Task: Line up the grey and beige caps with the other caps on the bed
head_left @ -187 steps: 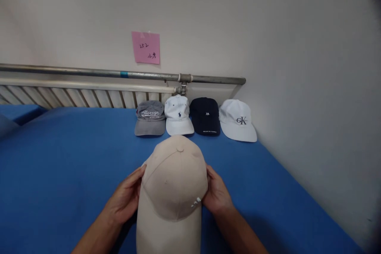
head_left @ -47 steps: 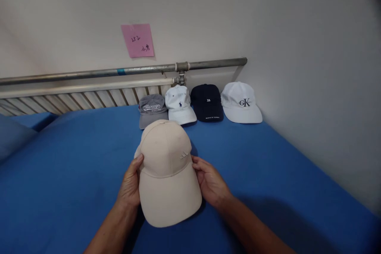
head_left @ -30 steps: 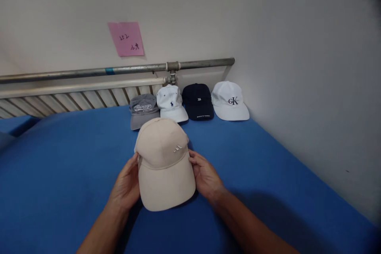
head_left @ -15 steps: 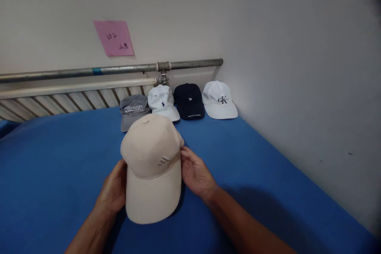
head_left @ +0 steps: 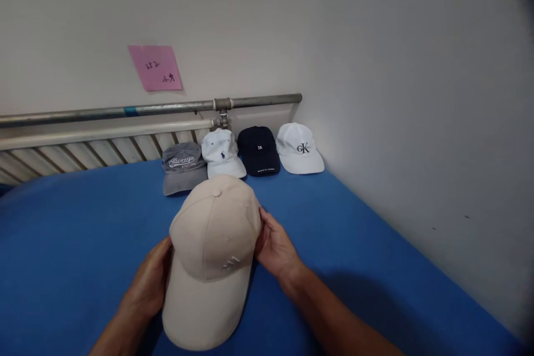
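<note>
Between my two hands is a beige baseball cap (head_left: 212, 245) with a small striped logo, its brim pointing toward me and down. My left hand (head_left: 151, 278) grips its left side, the fingertips hidden behind the cap. On the opposite side my right hand (head_left: 277, 247) holds the edge near the back, fingers partly tucked behind it. Just beyond stand a grey cap (head_left: 183, 169) with white lettering, a white cap (head_left: 223, 156) with a dark horse logo, a black cap (head_left: 258, 150) and a white cap with black letters (head_left: 300, 147), side by side.
A blue sheet (head_left: 83, 233) covers the surface beneath. Along the back run a radiator (head_left: 95, 153) and a metal pipe (head_left: 175, 107). A pink note (head_left: 155, 68) is stuck on the wall, and another wall (head_left: 417, 122) bounds the right side.
The beige cap has come closer to me and tipped, so more of its crown top shows. Both hands still hold it. The background sits slightly lower and further left in view.
</note>
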The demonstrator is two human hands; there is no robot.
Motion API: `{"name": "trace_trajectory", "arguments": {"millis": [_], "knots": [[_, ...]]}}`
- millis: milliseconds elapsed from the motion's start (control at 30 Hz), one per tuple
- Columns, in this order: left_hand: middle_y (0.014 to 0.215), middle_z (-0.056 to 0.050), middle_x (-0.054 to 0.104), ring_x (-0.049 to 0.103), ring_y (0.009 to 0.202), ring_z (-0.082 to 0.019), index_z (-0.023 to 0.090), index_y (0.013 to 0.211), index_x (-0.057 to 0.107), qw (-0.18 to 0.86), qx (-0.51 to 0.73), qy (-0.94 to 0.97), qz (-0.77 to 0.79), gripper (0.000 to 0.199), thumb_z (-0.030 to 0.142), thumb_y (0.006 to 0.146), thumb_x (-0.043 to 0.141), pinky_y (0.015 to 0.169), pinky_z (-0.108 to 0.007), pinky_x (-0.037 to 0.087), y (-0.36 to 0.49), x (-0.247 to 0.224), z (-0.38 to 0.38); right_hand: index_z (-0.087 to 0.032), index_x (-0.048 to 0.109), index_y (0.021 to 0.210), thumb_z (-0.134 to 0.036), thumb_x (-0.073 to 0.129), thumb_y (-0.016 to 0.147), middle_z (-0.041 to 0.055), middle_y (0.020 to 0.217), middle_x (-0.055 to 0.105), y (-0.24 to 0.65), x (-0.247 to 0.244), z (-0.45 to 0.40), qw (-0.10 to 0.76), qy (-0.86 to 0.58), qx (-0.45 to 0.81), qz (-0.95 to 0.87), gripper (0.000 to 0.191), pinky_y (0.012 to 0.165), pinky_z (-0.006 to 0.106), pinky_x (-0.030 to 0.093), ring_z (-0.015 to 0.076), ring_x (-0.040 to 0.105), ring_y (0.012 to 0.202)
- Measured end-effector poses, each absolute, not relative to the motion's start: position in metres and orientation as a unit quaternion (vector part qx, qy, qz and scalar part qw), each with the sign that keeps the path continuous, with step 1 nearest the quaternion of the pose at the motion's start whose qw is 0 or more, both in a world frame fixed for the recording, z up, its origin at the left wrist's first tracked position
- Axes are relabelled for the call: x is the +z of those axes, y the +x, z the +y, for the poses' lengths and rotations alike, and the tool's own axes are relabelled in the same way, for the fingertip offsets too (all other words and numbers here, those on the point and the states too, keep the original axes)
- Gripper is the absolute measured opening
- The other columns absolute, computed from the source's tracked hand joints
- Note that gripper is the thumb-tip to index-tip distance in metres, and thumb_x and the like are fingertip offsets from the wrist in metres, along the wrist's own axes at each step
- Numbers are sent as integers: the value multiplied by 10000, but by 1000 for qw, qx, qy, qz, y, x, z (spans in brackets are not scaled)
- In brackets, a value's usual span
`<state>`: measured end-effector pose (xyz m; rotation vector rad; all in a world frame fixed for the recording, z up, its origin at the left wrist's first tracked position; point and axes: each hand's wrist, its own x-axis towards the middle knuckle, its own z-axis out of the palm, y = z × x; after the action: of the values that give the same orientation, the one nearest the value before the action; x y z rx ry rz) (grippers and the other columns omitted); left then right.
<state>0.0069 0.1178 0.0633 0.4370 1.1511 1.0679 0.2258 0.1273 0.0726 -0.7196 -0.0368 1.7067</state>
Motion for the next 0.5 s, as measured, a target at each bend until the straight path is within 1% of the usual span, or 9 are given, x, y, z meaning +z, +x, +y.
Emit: {"name": "trace_trajectory", "arguments": {"millis": [100,267,367,433,500], "knots": [[891,-39,777,648,1081,-342,200,853,746,679,476,203,521,266,420,703,762,920,-417,511,4,61,119,-208,724,880,-267,540,902,-26,787,763,228,70,128,604,-302,737,-16,194,835,286,506,154,690,767],[900,-28,779,632,1105,-340,208,845,761,669,466,233,529,354,445,591,833,922,-394,508,1,67,119,-198,715,822,-282,602,866,-13,773,756,237,69,133,611,-292,735,-5,147,833,280,501,149,686,772],[968,-19,775,623,1117,-331,211,876,772,661,457,276,528,374,442,589,838,918,-372,506,-4,73,118,-196,709,775,-312,640,840,-9,744,751,241,68,135,604,-295,740,-13,151,825,297,502,154,678,719],[1012,-16,769,618,1123,-328,218,871,778,650,452,303,530,358,436,592,837,893,-353,515,-10,75,118,-195,713,774,-334,670,813,-1,735,750,242,66,135,589,-298,751,-25,151,826,314,501,167,679,720],[1034,-17,765,615,1126,-335,230,833,783,641,450,326,530,335,423,567,852,871,-346,528,-15,75,118,-195,720,775,-339,704,774,5,711,745,242,63,135,570,-304,763,-34,145,827,329,499,185,683,740]]}}
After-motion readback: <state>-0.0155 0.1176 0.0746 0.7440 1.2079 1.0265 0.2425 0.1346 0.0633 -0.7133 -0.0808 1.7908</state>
